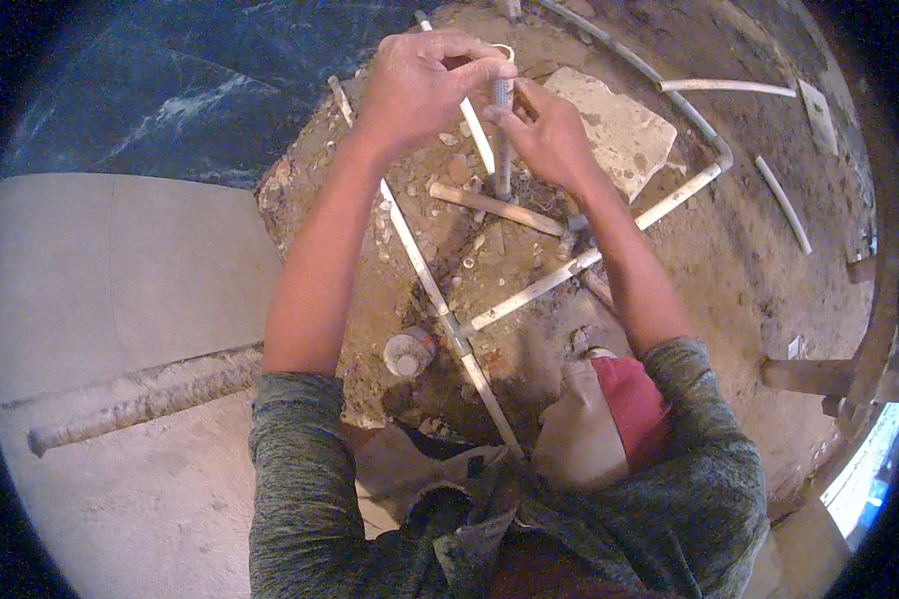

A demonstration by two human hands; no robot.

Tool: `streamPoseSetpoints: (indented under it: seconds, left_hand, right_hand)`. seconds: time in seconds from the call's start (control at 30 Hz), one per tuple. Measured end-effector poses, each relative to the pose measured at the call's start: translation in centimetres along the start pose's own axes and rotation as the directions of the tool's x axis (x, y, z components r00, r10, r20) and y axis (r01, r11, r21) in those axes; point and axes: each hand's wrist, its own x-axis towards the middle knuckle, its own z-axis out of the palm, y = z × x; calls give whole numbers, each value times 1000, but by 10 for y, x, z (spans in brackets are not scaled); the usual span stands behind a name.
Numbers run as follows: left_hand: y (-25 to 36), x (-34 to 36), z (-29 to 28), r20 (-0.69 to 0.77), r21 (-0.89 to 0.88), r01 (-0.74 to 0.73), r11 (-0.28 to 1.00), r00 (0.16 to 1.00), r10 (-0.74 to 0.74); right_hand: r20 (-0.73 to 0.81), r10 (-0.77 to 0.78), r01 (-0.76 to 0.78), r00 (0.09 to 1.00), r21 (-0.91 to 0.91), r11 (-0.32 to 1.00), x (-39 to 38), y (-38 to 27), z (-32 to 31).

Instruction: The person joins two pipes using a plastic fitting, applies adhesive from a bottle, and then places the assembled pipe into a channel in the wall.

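An upright grey pipe [503, 168] rises from the dirt ahead of me, with a pale ring-like rim [509, 51] at its top. Just below that rim is a grey patterned section [503, 93]. My left hand [420, 85] reaches the top from the left, its thumb and fingers closed in a pinch at the pipe's upper end. From the right, my right hand [551, 130] closes its thumb and fingertips on the pipe a little lower. My fingers partly cover the pipe, so its upper end is not fully visible.
White pipes [415, 250] joined by grey fittings cross the dirt, and a brown-stained pipe [497, 209] lies near the upright one. A stone slab [614, 130] lies to the right. A clear bottle [408, 353] stands nearer me. Left are dark sheeting [190, 90] and a pale floor [130, 270].
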Motion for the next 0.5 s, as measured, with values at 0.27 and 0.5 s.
streamPoseSetpoints:
  seconds: [0.27,0.5]
  left_hand:
    - [-36,-8,39,8,-873,121,472,972,-234]
    - [-21,1,38,-95,-739,258,622,874,-476]
  right_hand:
    - [68,71,-73,995,26,997,0,-10,-1]
    - [53,37,-41,998,89,995,1,-8,2]
